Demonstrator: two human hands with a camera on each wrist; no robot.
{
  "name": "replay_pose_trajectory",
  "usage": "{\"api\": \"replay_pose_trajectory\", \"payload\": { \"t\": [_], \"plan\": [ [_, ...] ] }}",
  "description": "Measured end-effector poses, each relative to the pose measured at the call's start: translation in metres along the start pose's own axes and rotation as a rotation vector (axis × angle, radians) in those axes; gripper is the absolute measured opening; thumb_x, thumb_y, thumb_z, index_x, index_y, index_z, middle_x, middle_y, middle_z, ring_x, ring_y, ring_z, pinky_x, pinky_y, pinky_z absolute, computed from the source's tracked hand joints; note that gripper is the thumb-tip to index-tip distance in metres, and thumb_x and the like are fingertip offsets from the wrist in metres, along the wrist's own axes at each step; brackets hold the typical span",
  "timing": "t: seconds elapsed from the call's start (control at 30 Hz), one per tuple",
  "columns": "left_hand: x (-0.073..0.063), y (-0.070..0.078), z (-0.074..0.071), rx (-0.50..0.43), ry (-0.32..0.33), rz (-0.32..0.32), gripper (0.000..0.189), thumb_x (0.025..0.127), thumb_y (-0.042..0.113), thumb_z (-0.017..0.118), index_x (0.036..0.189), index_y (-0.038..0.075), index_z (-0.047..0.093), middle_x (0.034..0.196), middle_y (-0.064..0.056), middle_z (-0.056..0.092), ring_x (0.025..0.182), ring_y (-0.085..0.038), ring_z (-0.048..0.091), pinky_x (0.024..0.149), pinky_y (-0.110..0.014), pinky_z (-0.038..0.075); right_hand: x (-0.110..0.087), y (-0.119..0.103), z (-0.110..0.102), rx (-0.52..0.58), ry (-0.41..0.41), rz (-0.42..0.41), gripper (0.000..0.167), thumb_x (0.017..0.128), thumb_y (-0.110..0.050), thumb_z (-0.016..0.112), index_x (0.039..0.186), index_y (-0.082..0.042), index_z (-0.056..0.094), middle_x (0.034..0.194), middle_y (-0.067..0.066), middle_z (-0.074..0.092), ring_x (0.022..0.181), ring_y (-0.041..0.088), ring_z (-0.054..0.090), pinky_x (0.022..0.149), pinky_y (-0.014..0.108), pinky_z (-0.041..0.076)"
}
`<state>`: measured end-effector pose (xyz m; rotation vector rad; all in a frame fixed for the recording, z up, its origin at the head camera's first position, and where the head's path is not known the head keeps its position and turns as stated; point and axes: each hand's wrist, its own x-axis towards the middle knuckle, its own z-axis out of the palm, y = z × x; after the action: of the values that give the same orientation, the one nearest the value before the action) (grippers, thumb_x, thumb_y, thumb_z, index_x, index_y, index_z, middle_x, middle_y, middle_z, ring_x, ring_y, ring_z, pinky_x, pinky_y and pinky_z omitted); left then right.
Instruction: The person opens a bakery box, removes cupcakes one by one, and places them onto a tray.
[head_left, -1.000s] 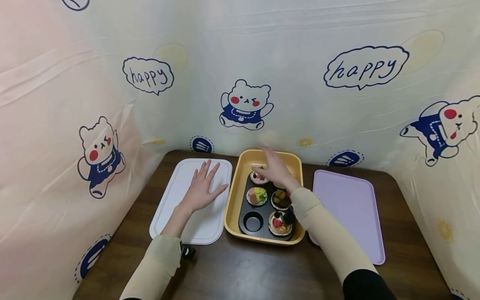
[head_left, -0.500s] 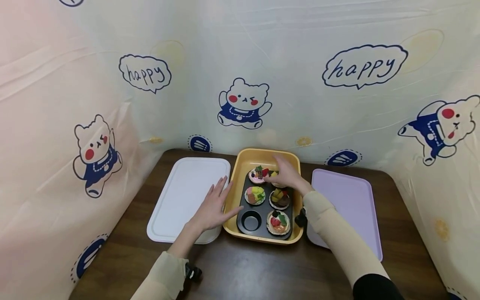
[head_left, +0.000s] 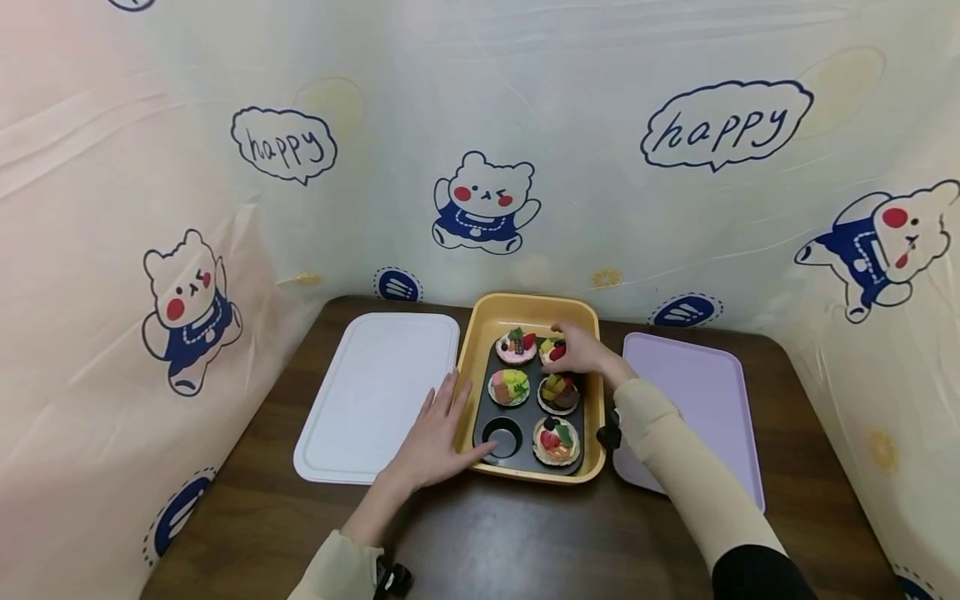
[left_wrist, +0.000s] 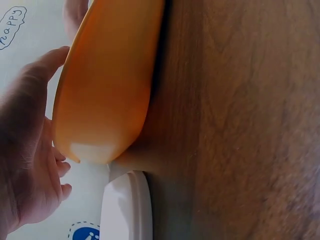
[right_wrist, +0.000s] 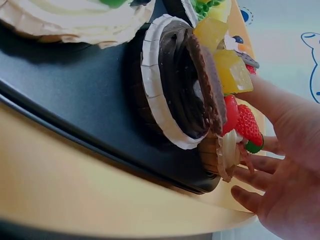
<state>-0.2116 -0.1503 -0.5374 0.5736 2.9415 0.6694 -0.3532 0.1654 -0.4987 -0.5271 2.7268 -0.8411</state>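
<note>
My right hand (head_left: 587,350) reaches over the back right of a dark muffin pan (head_left: 525,417), thumb and fingers curled round a fruit tart (head_left: 553,350) topped with strawberry. In the right wrist view the fingertips lie against this tart's (right_wrist: 226,156) wrapper; the thumb is partly hidden behind fruit. A chocolate tart (right_wrist: 172,82) with yellow cubes sits just in front. My left hand (head_left: 431,446), fingers spread, lies along the front left rim of the yellow tray (head_left: 463,375) holding the pan. Its thumb extends over the rim near the pan's empty cup (head_left: 502,437).
A white tray (head_left: 375,392) lies left of the yellow one, a lilac tray (head_left: 697,392) right. More tarts fill the pan: a pink one (head_left: 516,347), a yellow-topped one (head_left: 509,387) and a cream one (head_left: 557,442). A printed curtain (head_left: 585,167) stands behind the brown table (head_left: 495,533).
The left hand has moved right and forward from above the white tray to the yellow tray's rim. The right hand has shifted right and lowered, its fingers closing round the back right tart.
</note>
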Motion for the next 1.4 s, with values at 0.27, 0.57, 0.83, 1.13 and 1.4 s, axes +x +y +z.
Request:
{"api": "replay_pose_trajectory", "payload": {
  "t": [0.27,0.57,0.83,1.13,1.4],
  "plan": [
    [-0.004,0.002,0.005,0.004,0.054,0.027,0.119,0.090,0.078,0.070,0.175,0.008,0.026,0.187,-0.016,0.005,0.174,-0.036,0.014,0.142,-0.058,0.018,0.001,-0.003,-0.004,-0.040,-0.007,0.023,0.074,0.090,-0.021,0.089,0.146,0.014,0.055,0.147,0.034,0.061,0.126,0.042,0.063,0.116,0.056,0.053],
    [-0.004,0.004,0.010,0.008,0.063,0.021,0.124,0.089,0.081,0.070,0.176,0.007,0.021,0.188,-0.013,0.002,0.175,-0.033,0.012,0.142,-0.055,0.018,0.000,0.000,-0.006,-0.059,-0.017,0.050,0.069,0.090,-0.019,0.087,0.143,0.013,0.056,0.139,0.032,0.065,0.114,0.036,0.065,0.106,0.051,0.058],
    [-0.004,0.003,0.015,0.002,0.080,0.015,0.122,0.089,0.076,0.072,0.176,0.008,0.019,0.188,-0.012,0.001,0.175,-0.031,0.010,0.142,-0.054,0.017,0.002,0.004,-0.001,-0.056,-0.014,0.081,0.064,0.092,-0.018,0.086,0.142,0.011,0.058,0.132,0.028,0.068,0.106,0.033,0.067,0.098,0.048,0.062],
    [-0.004,0.002,0.015,0.004,0.086,0.009,0.123,0.089,0.079,0.070,0.176,0.009,0.018,0.188,-0.011,0.000,0.175,-0.031,0.009,0.142,-0.054,0.016,0.001,0.005,0.003,-0.067,0.039,-0.007,0.066,0.090,-0.015,0.087,0.143,0.014,0.059,0.141,0.033,0.066,0.118,0.039,0.065,0.108,0.054,0.057],
    [-0.004,0.001,0.016,-0.007,0.080,0.005,0.123,0.089,0.080,0.069,0.177,0.010,0.018,0.188,-0.010,0.000,0.175,-0.030,0.009,0.142,-0.054,0.016,-0.002,0.005,0.001,-0.009,0.058,-0.041,0.066,0.091,-0.014,0.087,0.146,0.009,0.059,0.145,0.030,0.065,0.125,0.040,0.063,0.114,0.057,0.055]
  ]
}}
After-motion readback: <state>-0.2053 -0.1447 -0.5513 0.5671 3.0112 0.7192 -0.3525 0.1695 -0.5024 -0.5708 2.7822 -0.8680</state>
